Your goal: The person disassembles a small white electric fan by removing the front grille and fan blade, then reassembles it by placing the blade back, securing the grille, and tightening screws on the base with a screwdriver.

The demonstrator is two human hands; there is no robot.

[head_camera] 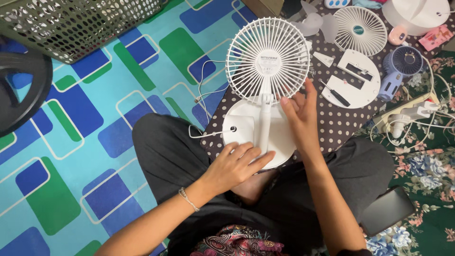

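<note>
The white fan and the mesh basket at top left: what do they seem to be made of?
White fan: probably moulded plastic, with a smooth, slightly glossy grille and base. Mesh basket: looks like grey plastic with regular moulded holes, though coated metal cannot be excluded.

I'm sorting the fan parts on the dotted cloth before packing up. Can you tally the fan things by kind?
Assembled white desk fans: 1, steadied by the left hand on its base and the right hand by the grille
Loose white grilles: 1
Loose fan blades: 1
Small blue handheld fans: 1
White base plates: 1
Total: 5
</note>
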